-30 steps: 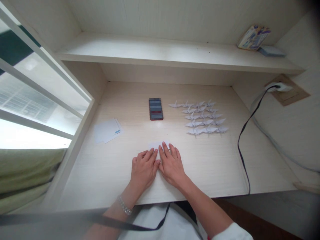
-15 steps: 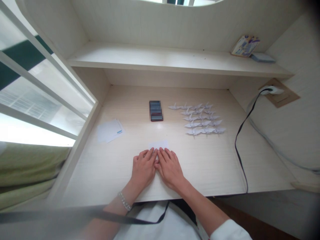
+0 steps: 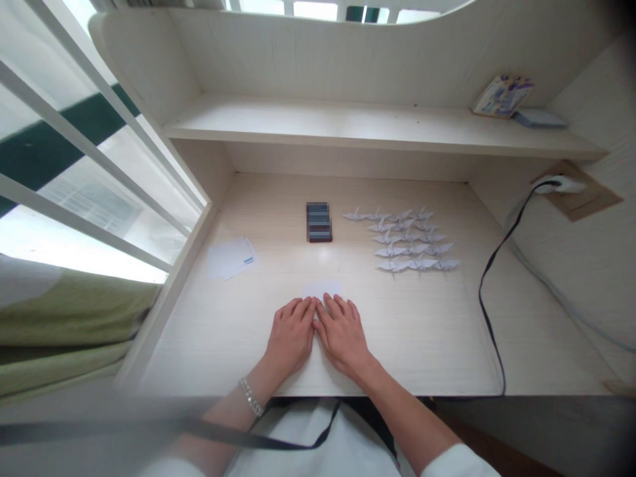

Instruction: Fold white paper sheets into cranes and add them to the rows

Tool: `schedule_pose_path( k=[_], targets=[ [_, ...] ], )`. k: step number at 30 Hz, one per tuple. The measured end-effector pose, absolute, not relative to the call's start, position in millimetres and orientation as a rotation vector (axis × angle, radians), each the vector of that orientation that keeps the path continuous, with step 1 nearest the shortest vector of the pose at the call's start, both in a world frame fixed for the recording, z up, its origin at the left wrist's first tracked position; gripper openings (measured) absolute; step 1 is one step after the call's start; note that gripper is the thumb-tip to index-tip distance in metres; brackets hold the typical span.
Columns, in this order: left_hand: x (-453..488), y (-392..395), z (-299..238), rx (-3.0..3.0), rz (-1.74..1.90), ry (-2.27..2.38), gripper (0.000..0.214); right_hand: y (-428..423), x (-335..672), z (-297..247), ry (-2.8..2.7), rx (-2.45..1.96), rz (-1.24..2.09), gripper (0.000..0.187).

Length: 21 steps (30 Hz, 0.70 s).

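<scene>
My left hand (image 3: 292, 333) and my right hand (image 3: 342, 331) lie flat side by side on a small white sheet of paper (image 3: 322, 289) near the front of the pale wooden desk (image 3: 427, 324). The fingers of both are stretched out and press the paper down; only its far edge shows beyond the fingertips. Several folded white paper cranes (image 3: 407, 240) lie in rows to the right and farther back. A dark phone (image 3: 318, 222) lies behind the paper.
A small stack of white sheets (image 3: 230, 258) lies to the left. A black cable (image 3: 489, 278) runs from a wall socket (image 3: 560, 185) over the desk's right side. A shelf (image 3: 348, 129) above holds a booklet (image 3: 501, 97). Window bars stand at left.
The camera has tilted up a little, so the view has shifted. My right fingers have drawn back slightly on the paper; both hands stay flat in about the same place.
</scene>
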<state>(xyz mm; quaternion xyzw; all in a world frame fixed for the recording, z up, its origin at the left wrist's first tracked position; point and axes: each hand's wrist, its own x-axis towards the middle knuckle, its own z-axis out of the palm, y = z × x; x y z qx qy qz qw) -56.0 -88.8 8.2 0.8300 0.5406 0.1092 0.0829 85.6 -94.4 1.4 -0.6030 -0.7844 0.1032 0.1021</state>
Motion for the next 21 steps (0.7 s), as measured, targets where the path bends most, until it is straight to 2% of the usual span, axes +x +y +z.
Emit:
schedule_pose_path(
  k=[6,13,17,21],
  targets=[
    [-50,-88,9,2.471,0.303,1.651,0.043,-93,108,0,-2.298,-1.767,0.268,0.050],
    [-41,-89,14,2.446,0.285,1.709,0.042,-92,114,-2,-2.245,-1.836,0.215,0.048],
    [-42,-90,12,2.449,0.294,1.712,0.041,-93,103,-5,-2.282,-1.710,0.255,0.043],
    [-46,-92,11,2.477,0.305,1.703,0.044,-93,102,-5,-2.272,-1.685,0.300,0.047]
  ],
)
